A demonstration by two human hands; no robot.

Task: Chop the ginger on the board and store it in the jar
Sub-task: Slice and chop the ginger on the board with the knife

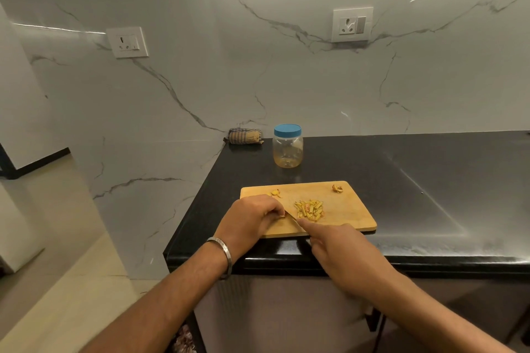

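A wooden cutting board (347,209) lies near the front left corner of the black counter. A pile of yellow ginger strips (309,208) sits at its middle. My left hand (252,219) rests on the board's left part, fingers curled and pinching a small ginger piece (282,215). My right hand (341,252) grips a knife (293,218), index finger stretched along its spine, the blade tip right beside the pinched piece. Ginger scraps (276,193) and a peel bit (337,188) lie along the board's far edge. Behind the board stands a clear plastic jar (288,149) with its blue lid on.
The black counter (415,189) stretches to the right. A folded checked cloth (245,136) lies at the back left corner against the marble wall. The counter's left edge drops to the floor. Two wall sockets (352,24) sit above.
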